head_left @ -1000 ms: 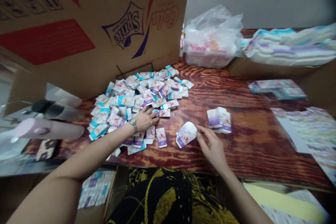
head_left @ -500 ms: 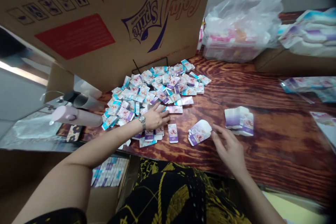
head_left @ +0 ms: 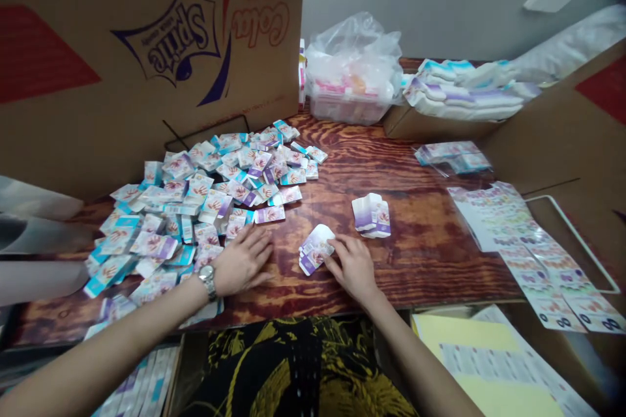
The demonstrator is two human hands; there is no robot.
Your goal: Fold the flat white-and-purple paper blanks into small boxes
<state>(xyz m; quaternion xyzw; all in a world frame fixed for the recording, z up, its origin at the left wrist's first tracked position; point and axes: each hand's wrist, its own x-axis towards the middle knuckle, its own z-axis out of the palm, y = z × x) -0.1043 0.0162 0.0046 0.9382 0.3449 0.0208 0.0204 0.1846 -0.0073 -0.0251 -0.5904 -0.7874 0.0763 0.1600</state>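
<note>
My left hand (head_left: 243,259) was palm down, fingers spread, at the right edge of a heap of small boxes (head_left: 215,205), a watch (head_left: 207,281) around its wrist. My right hand (head_left: 336,253) touched the edge of a flat carton (head_left: 315,247) on the table (head_left: 430,267); I could not tell whether it pinched. Just beyond lay a stack (head_left: 372,216) of flat cartons. Behind the heap stood a cardboard box (head_left: 254,78), beside it a plastic bag (head_left: 352,65).
</note>
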